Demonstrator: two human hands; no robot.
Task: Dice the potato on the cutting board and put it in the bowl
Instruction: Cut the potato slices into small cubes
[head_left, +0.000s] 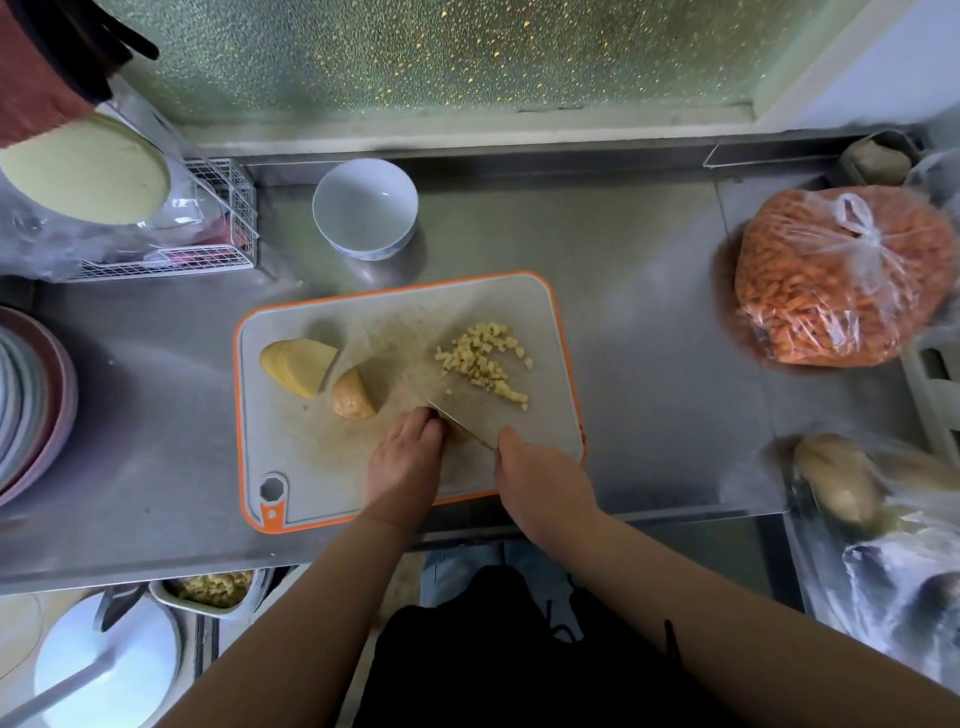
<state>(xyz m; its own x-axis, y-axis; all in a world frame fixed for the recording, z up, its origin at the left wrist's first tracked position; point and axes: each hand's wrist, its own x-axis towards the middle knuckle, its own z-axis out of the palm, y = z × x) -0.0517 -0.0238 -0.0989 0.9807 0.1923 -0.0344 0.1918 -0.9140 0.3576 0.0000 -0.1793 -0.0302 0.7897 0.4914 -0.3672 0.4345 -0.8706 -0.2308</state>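
On the cutting board, the left hand curls its fingers down onto a potato piece, while the right hand grips the knife. Diced potato lies right of the blade; slices and an unpeeled chunk lie left, the empty bowl behind.

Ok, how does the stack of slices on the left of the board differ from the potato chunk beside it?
The stack of slices is thin flat pieces, fanned and overlapping, showing pale yellow cut faces; the potato chunk is one thick uncut end piece with brownish skin showing. The stack lies nearer the left edge of the cutting board; the chunk sits closer to the left hand. Both rest on the board, not yet diced.
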